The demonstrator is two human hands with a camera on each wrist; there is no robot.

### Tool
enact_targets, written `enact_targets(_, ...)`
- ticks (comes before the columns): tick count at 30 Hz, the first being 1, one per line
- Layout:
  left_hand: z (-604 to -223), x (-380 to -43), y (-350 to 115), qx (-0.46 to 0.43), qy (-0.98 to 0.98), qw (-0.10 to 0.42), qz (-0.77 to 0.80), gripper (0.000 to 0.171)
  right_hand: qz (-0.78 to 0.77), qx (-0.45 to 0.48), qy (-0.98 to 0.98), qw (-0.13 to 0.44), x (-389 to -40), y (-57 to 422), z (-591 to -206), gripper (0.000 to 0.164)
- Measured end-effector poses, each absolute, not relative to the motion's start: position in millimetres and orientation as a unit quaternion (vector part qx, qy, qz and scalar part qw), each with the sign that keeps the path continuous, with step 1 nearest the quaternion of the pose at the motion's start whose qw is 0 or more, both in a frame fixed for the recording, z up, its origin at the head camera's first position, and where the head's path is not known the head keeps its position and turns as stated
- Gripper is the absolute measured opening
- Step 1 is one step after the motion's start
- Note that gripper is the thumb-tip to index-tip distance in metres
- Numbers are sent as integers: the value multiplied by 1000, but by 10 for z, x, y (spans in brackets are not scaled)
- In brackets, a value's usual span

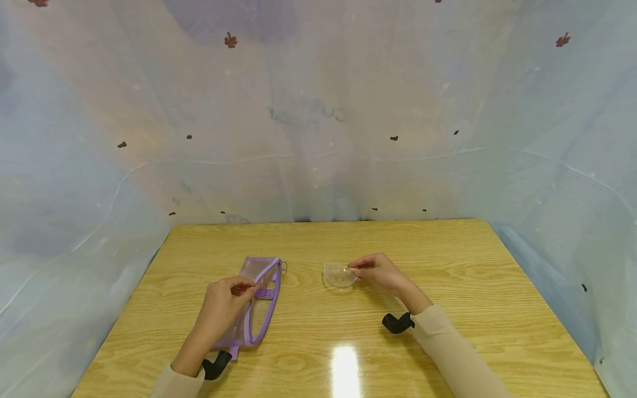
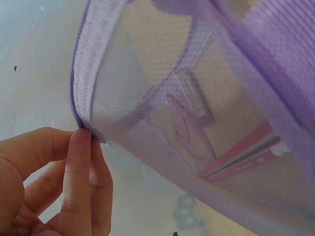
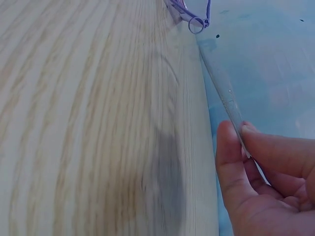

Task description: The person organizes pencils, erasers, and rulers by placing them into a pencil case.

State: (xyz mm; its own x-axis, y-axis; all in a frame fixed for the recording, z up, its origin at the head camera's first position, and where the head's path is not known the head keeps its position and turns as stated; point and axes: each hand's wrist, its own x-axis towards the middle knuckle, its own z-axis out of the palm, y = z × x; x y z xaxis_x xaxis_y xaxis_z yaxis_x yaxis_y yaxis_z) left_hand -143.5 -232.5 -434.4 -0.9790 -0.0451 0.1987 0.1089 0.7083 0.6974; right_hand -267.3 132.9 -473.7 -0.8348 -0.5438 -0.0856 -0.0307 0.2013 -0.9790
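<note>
My left hand (image 1: 224, 305) pinches the zipper edge of a purple mesh pencil case (image 1: 231, 334), whose mouth gapes toward the right. Through the mesh in the left wrist view, pink-red sticks (image 2: 241, 157), a small pale block (image 2: 194, 96) and a clear, purple-tinted flat piece (image 2: 182, 130) show inside. At the middle of the table, my right hand (image 1: 380, 272) holds a clear half-round protractor (image 1: 340, 277) by its right end, between thumb and fingers. Seen edge-on in the right wrist view, the protractor (image 3: 224, 91) is raised above the tabletop, its shadow falling on the wood.
The wooden table (image 1: 438, 254) reaches back to a pale hanging sheet (image 1: 318, 182) that surrounds it on the far side and both flanks. A metal ring (image 1: 284, 266) hangs at the case's far zipper end. Black wrist devices (image 1: 397, 323) sit below each hand.
</note>
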Motion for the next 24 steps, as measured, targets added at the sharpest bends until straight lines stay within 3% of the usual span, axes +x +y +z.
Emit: enact_targets(24, -4346, -1448, -2339, -23, -918, 106, -381, 8, -602, -211, 735, 230, -2609, 1043, -4697, 28)
